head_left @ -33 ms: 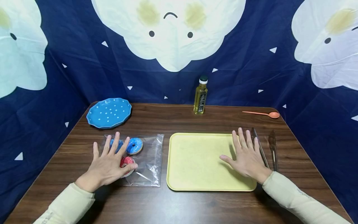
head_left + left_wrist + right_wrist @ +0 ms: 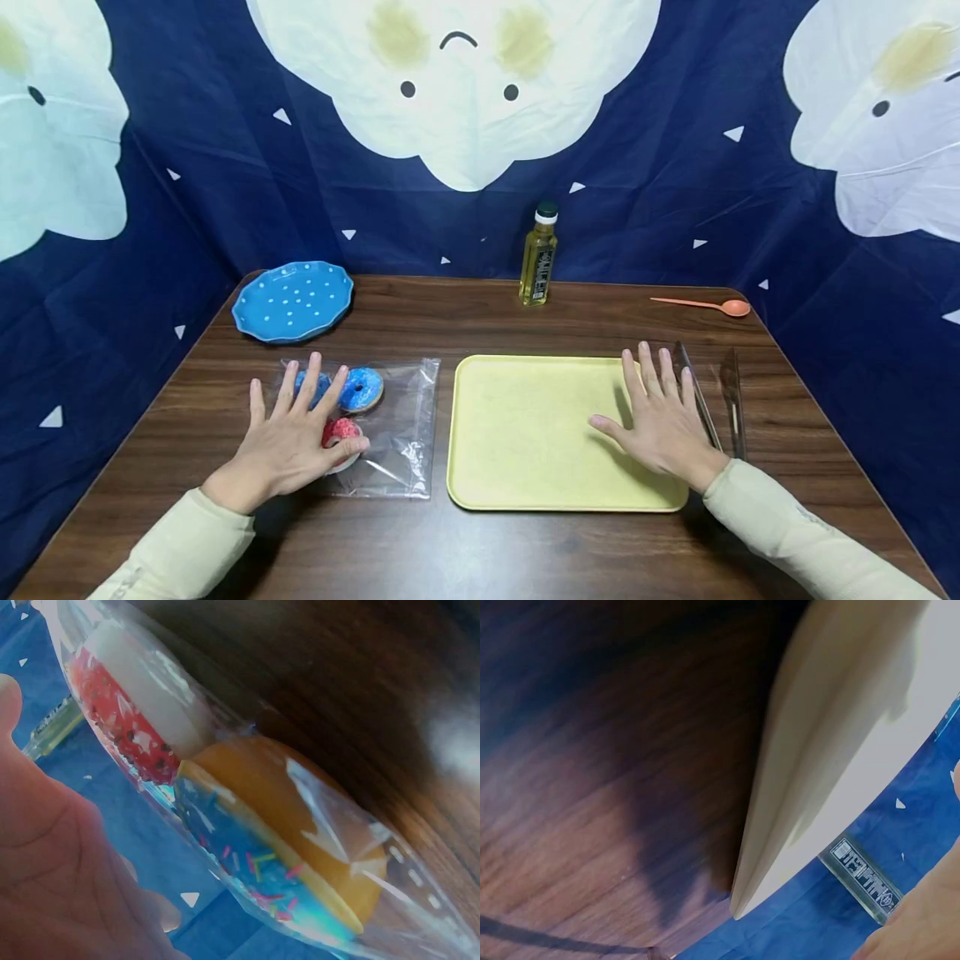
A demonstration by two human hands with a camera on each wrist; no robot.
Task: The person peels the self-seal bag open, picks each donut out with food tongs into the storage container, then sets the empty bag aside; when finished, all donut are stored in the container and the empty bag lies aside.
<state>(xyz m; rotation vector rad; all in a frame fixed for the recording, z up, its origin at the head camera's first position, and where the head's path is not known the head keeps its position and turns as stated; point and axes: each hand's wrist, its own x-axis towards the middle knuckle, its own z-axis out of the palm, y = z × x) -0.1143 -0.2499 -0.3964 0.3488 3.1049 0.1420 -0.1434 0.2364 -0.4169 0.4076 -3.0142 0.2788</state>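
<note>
A clear plastic bag (image 2: 401,442) lies flat at the left of the table with doughnuts inside. One blue doughnut (image 2: 372,385) shows fully; a second blue doughnut (image 2: 322,386) and a red-topped doughnut (image 2: 341,430) are partly covered by my left hand (image 2: 288,446). That hand spreads its fingers above the bag, gripping nothing. In the left wrist view, coloured sprinkles dot a blue doughnut (image 2: 247,851). Over the right side of a pale yellow tray (image 2: 525,433), my right hand (image 2: 663,429) is spread too and holds nothing. Whether either palm touches what lies below, I cannot tell.
A blue dotted plate (image 2: 292,304) sits at the back left, and an oil bottle (image 2: 538,258) stands at the back. An orange spoon (image 2: 735,308) lies back right. Two long, slim utensils, including a knife (image 2: 731,392), lie right of the tray. Patterned cloth (image 2: 420,217) surrounds the table.
</note>
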